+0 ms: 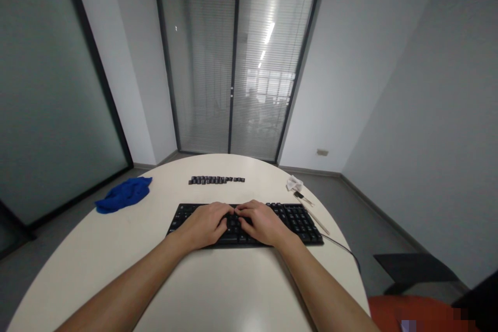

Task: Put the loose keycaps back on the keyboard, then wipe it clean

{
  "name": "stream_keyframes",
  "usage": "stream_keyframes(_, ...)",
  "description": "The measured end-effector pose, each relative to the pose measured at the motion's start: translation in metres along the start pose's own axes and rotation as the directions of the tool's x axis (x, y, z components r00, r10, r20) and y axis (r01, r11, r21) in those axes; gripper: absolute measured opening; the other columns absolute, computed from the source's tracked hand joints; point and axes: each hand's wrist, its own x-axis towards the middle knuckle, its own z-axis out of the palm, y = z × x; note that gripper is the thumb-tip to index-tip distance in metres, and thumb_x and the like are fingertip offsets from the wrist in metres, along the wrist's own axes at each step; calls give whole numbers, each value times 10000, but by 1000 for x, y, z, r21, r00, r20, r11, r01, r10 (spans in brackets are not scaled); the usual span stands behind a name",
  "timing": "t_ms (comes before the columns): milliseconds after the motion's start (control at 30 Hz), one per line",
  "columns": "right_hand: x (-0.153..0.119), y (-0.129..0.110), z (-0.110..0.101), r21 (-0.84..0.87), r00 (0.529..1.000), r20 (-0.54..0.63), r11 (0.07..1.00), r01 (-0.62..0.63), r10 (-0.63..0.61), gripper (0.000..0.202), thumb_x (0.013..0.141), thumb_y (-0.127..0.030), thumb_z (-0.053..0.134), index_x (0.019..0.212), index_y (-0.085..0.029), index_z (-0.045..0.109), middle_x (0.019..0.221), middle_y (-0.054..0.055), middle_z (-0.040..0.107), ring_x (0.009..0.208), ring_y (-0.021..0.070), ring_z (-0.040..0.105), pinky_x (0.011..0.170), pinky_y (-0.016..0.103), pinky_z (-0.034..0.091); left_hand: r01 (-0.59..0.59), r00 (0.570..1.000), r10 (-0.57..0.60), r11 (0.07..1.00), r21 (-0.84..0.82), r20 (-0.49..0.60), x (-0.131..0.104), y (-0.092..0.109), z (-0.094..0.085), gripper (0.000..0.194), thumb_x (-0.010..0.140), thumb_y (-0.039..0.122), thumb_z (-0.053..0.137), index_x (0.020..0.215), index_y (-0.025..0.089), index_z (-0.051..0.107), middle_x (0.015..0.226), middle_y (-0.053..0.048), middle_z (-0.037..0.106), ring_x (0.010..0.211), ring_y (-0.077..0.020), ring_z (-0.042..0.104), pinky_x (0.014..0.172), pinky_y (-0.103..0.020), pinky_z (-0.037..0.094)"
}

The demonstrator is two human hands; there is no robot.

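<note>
Both hands point(210, 222) point(262, 222) half-curled atop kbd point(237, 238), long axis L-R; can't tell if gripping.

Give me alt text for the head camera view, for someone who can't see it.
A person's left hand and right hand are on a black keyboard, close together, at a pale table. Beyond the keyboard lie loose black keycaps, with a blue cloth to the left and a crumpled white wad to the right.
</note>
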Motion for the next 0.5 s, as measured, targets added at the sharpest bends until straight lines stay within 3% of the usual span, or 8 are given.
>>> stream_keyframes(267, 3, -8, -5, -78, 998, 49, 997, -23, 27, 259, 926, -221, 548, 1093, -181, 742, 1137, 84, 721, 1048, 230, 626, 952, 338, 471, -14, 999, 13, 999, 41, 39, 1, 2, -4, 292, 870, 150, 461, 1113, 202, 616, 1066, -72, 689, 1006, -239, 641, 909, -372, 499)
stream_keyframes(500, 2, -7, -5, -60, 999, 40, 998, -4, 6, 256, 937, -222, 538, 1126, -179, 705, 1093, 97, 713, 1040, 230, 613, 943, 351, 457, 5, 1000, -5, 1000, 24, 2, 3, 2, 2, 276, 855, 142, 469, 1080, 199, 619, 1040, -66, 695, 976, -230, 645, 892, -356, 501)
